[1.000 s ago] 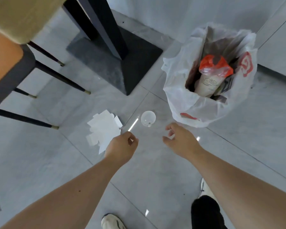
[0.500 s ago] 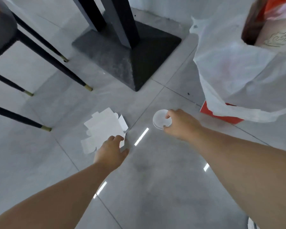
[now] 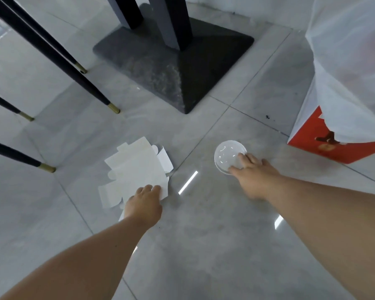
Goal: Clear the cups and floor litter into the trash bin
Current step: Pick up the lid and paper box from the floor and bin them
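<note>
A flattened white cardboard piece (image 3: 136, 169) lies on the grey floor tiles. My left hand (image 3: 144, 203) rests on its near edge, fingers curled over the card. A clear round plastic cup lid (image 3: 227, 155) lies to the right of it. My right hand (image 3: 254, 176) has its fingertips on the lid's near rim, thumb at the lower edge. The trash bin (image 3: 312, 135), a red box lined with a white plastic bag (image 3: 351, 61), stands at the right edge; its opening is out of view.
A dark square table base (image 3: 178, 68) with its pedestal stands straight ahead. Black chair legs with brass tips (image 3: 108, 105) slant in from the left. Glossy floor spreads around my arms.
The view dropped closer to the floor. My left hand slid onto the cardboard's near edge. My right hand settled its fingertips on the lid's rim.
</note>
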